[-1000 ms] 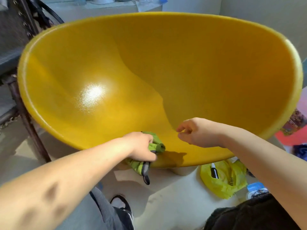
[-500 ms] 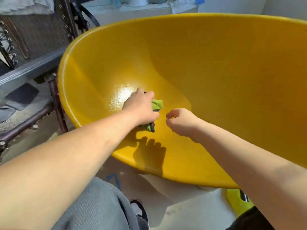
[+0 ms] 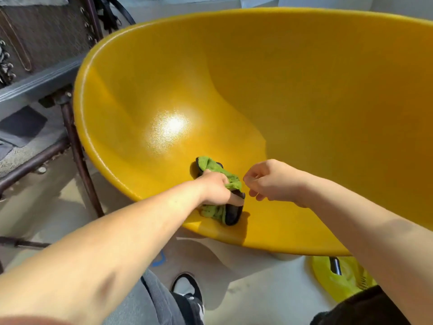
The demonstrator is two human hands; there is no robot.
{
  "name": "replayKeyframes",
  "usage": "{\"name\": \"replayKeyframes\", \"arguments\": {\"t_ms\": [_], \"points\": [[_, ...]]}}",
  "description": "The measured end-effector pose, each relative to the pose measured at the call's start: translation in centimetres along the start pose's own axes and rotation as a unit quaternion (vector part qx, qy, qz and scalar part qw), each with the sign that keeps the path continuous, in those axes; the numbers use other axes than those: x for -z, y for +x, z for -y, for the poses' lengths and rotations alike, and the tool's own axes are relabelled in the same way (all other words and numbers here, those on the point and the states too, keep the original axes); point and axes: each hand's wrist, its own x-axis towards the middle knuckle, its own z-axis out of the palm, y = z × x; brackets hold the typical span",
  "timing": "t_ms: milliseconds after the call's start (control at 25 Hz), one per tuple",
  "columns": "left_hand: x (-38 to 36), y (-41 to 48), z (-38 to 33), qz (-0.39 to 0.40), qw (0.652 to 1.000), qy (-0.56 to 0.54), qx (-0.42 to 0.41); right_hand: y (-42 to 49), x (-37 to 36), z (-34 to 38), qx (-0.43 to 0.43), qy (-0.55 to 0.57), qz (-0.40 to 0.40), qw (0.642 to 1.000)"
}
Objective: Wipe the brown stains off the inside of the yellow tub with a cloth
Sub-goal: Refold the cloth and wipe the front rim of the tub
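The big yellow tub [image 3: 131, 95] fills most of the view, tilted toward me, with a bright glare spot on its inner wall. My left hand [image 3: 216, 190] grips a crumpled green cloth [image 3: 216, 171] with dark edging and presses it on the inner wall just inside the near rim. My right hand [image 3: 269, 180] hovers just right of the cloth, fingers loosely curled, holding nothing. No brown stains stand out on the surface I can see.
A dark metal frame [image 3: 77, 146] with a grey ledge stands left of the tub. A yellow plastic bag [image 3: 339, 280] with a dark item lies on the pale floor at lower right. My shoe [image 3: 187, 292] and grey trouser leg are below.
My left hand has slid the cloth from beside the glare spot down toward the near rim. My right hand has kept beside it. The view shifted slightly.
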Motion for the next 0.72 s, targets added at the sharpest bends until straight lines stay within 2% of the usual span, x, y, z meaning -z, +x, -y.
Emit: {"name": "replayKeyframes", "arguments": {"t_ms": [120, 160, 320, 400, 440, 520, 600, 720], "points": [[-0.2, -2.1, -1.4, 0.016, 0.974, -0.216, -0.061, -1.7, 0.5, -1.6, -0.037, -0.056, 0.011, 0.998], [0.3, -2.6, -1.7, 0.002, 0.964, -0.254, -0.082, -1.9, 0.4, -2.1, -0.047, -0.081, 0.011, 0.996], [1.8, -3.0, -1.6, -0.089, 0.962, -0.228, -0.122, -1.7, 0.1, -3.3, -0.06, -0.198, 0.007, 0.978], [2.1, -2.6, -0.3, -0.072, 0.963, -0.241, -0.097, -0.6, -0.3, -3.3, -0.052, -0.211, 0.008, 0.976], [2.0, -2.5, 0.1, -0.044, 0.969, -0.227, -0.084, 0.0, -0.6, -3.2, -0.046, -0.219, 0.013, 0.975], [1.6, -1.9, 0.8, -0.001, 0.991, -0.108, -0.079, 1.2, -1.4, -3.2, -0.039, -0.255, 0.023, 0.966], [1.0, -1.1, 0.7, -0.013, 0.994, 0.028, -0.1, 2.0, -1.8, -3.5, -0.041, -0.28, 0.021, 0.959], [1.4, -0.2, 0.5, -0.032, 0.992, 0.067, -0.1, 2.5, -1.2, -4.2, -0.058, -0.248, 0.016, 0.967]]}}
